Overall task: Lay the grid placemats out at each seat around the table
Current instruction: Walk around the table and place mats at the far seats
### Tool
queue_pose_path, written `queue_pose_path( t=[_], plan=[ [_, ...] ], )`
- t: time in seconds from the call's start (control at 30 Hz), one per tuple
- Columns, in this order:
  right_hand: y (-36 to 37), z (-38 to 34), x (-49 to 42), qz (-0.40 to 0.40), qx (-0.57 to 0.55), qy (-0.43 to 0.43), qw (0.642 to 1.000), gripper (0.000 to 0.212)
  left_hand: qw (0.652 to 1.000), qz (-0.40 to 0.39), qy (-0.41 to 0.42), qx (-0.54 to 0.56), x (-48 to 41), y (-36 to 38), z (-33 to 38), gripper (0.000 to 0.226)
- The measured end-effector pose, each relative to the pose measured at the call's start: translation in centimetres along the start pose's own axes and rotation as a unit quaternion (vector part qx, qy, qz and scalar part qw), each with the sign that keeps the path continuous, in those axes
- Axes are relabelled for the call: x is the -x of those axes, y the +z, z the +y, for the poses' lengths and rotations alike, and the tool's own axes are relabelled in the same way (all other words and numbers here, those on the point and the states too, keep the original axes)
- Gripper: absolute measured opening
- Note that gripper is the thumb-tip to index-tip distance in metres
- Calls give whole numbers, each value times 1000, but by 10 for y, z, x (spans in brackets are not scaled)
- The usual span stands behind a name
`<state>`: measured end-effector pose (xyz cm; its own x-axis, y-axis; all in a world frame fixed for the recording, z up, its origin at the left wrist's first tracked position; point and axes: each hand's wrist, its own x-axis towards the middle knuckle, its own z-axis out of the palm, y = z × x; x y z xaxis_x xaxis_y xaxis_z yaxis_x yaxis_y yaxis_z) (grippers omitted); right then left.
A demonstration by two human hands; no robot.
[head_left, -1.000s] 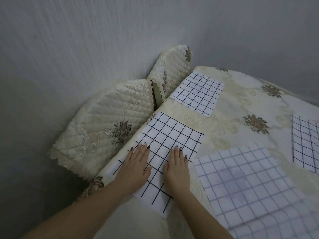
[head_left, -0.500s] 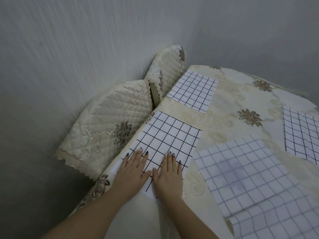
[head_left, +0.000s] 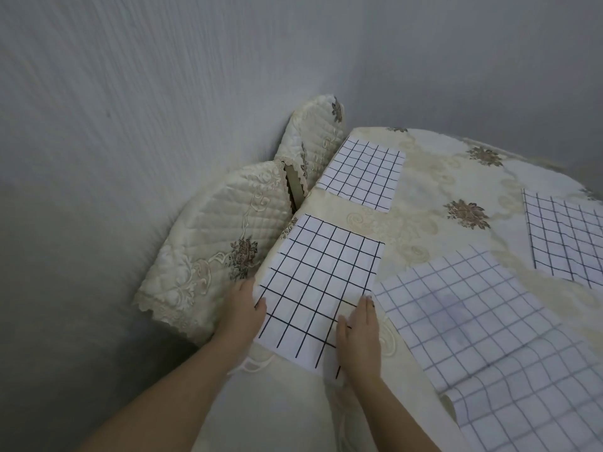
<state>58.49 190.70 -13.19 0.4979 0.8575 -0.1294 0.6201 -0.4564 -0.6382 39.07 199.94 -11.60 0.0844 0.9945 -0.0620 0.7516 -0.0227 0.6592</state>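
Note:
A white placemat with a black grid [head_left: 319, 288] lies at the near left edge of the table [head_left: 424, 223], which is covered in a cream floral cloth. My left hand [head_left: 239, 308] holds the mat's left edge, thumb on top and fingers running down along the table's side. Over on the mat's right edge, my right hand [head_left: 360, 337] rests flat with straight fingers. A second grid placemat [head_left: 362, 172] lies farther along the same side. A third [head_left: 567, 236] sits at the right.
A larger, paler grid sheet [head_left: 489, 337] covers the near right of the table and droops over its edge. Two chairs with quilted cream covers [head_left: 208, 256] [head_left: 313, 138] stand between the table's left side and the grey wall [head_left: 130, 93].
Both hands have moved apart from the middle of the near placemat to its left and right edges. The left hand went from lying flat on it to holding its edge.

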Motion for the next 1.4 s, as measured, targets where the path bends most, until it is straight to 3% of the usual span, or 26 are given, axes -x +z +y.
queue_pose_path(
  t=[0.1, 0.27, 0.4, 0.53, 0.7, 0.87, 1.07, 1.23, 1.4],
  plan=[
    [-18, -4, 13, 64, -83, 82, 991, 46, 994, -9, -70, 80, -6, -17, 11, 36],
    [-33, -9, 31, 76, -187, 171, 964, 29, 989, -60, -104, 83, -16, -27, 7, 44],
    [-25, -9, 29, 69, -213, 166, 960, 23, 983, -120, -115, 75, -20, -22, -6, 41],
    [-18, -12, 28, 67, -214, 178, 958, 39, 978, -144, -116, 92, -23, -20, -22, 39],
    [-10, -17, 29, 51, -214, 182, 958, 21, 978, -150, -110, 94, -22, -23, -27, 26],
    [-10, -22, 32, 49, -219, 181, 958, 22, 975, -155, -115, 111, -17, -27, -28, 23],
    [-10, -21, 29, 38, -205, 191, 959, 35, 974, -162, -124, 98, -6, -30, -26, 47],
    [-15, -27, 29, 36, -212, 177, 960, 37, 978, -154, -116, 84, 2, -33, -27, 46],
    [-19, -31, 28, 36, -205, 175, 962, 26, 979, -157, -108, 68, 2, -32, -35, 43]
  ],
)
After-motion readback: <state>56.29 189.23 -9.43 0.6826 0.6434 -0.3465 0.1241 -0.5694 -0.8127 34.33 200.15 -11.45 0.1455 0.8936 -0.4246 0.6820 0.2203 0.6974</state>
